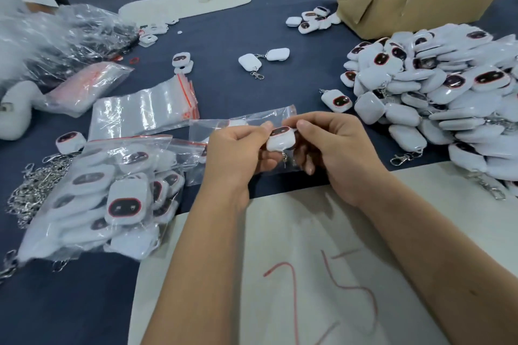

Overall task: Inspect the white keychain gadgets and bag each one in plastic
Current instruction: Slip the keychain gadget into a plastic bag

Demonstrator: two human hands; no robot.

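Note:
A white keychain gadget (281,139) with a dark red-rimmed face sits between both hands at the table's middle, its metal clasp dangling below. My left hand (238,148) pinches its left side together with a clear plastic bag (241,120) that stretches behind the hands. My right hand (330,143) grips the gadget's right side with curled fingers. A big heap of unbagged gadgets (437,92) lies at the right. Bagged gadgets (112,199) pile at the left.
A stack of empty zip bags (145,109) lies left of centre. A cardboard box (414,5) with a red sign stands at the back right. A white sheet (294,260) marked in red covers the near table. Loose metal clasps (30,185) lie at far left.

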